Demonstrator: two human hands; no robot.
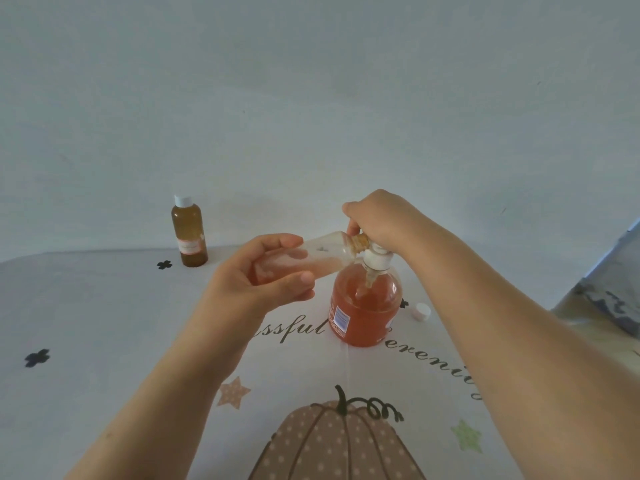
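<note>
A round pump bottle [363, 306] of orange liquid stands on the table, its white pump head under my right hand [381, 220]. That hand bears down on the pump with curled fingers. My left hand [263, 275] grips a small clear bottle [325, 252], tilted on its side. The small bottle's open neck [358, 242], smeared with orange liquid, sits right at the pump's spout. A little pale liquid lies inside the small bottle.
A brown bottle [189, 233] with a white cap stands at the back left, close to the wall. A small white cap [421, 311] lies to the right of the pump bottle. The printed tablecloth [104, 323] shows a pumpkin and lettering. Patterned fabric [609, 299] lies at the right edge.
</note>
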